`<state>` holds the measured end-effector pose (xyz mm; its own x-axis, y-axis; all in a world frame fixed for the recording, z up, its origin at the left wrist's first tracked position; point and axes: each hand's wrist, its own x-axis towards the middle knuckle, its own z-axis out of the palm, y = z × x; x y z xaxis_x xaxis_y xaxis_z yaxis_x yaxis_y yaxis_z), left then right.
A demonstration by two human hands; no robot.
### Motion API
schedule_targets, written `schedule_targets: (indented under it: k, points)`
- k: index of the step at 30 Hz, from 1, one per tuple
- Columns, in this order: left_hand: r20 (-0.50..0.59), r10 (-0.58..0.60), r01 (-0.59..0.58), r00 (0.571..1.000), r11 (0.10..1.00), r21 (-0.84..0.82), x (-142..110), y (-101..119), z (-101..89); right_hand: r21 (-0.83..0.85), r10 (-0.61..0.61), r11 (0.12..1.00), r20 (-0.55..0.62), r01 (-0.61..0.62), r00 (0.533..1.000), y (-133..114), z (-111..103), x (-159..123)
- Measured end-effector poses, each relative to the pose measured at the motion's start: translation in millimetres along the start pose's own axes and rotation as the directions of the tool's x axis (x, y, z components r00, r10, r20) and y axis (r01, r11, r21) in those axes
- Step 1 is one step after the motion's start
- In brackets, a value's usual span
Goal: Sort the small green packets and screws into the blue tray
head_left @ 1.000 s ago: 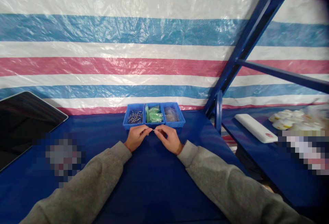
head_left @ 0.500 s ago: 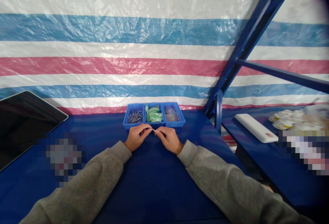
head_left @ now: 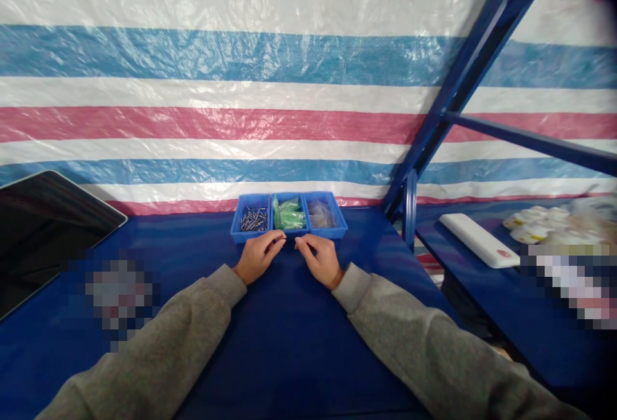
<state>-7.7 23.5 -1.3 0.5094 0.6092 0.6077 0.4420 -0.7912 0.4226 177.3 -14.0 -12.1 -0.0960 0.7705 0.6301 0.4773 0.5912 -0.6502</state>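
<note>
1. Head view: the left hand (head_left: 256, 257) and the right hand (head_left: 321, 261) stand apart over the bench (head_left: 294, 343), a narrow gap between their fingertips.
2. The left thumb and forefinger pinch together at what looks like a tiny piece (head_left: 284, 238); it is too small and dark to name.
3. The right thumb and fingers bend towards the gap; whether anything sits between them, I cannot tell.
4. Just beyond the hands, three blue bins touch in a row: the left bin (head_left: 240, 237), the middle bin (head_left: 292, 234) and the right bin (head_left: 332, 234). The hands cover parts of their front walls.
5. Loose, slim metal pieces (head_left: 254, 219) lie jumbled in the left bin; their exact type is hard to read. A crumpled green packet (head_left: 290, 216) fills the middle one, contents unclear. The right one holds hazy, see-through material (head_left: 322, 214).
6. A dark, flat panel (head_left: 48, 234) is cut off by the left edge. Near it, a pixelated patch (head_left: 120, 295) hides whatever lies there.
7. On the second bench (head_left: 544, 356), right, lie a white oblong case (head_left: 479, 239) and pale round items (head_left: 535, 224), blurred; another blocked-out area (head_left: 578, 285) runs off the edge.
8. Both grey sleeves leave at the bottom.
</note>
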Motion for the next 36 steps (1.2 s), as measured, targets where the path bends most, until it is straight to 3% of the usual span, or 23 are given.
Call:
schedule_targets:
  k: [5,10,15,23,36]
  points:
    - [-0.009,0.088,-0.088,0.996,0.996,-0.003,1.1,-2.4,0.9,-0.002,0.013,1.0,-0.05,-0.013,0.999,0.2,-0.4,1.2]
    - [-0.058,0.083,-0.083,0.995,0.997,-0.006,2.3,-1.9,0.0,-0.011,0.038,0.999,-0.008,-0.038,0.999,0.6,0.0,2.3]
    - [-0.102,0.08,-0.079,0.992,0.997,0.012,1.8,-1.5,0.6,0.013,-0.034,0.999,0.078,0.033,0.996,0.7,1.0,2.3]
    - [-0.11,0.085,-0.089,0.99,0.995,-0.035,3.5,2.8,-1.4,0.016,0.015,1.0,-0.018,-0.015,1.0,3.0,1.3,2.6]
    - [-0.079,0.044,-0.045,0.996,0.999,-0.014,2.3,-0.4,-2.6,0.01,-0.011,1.0,0.042,0.011,0.999,1.7,1.7,2.1]
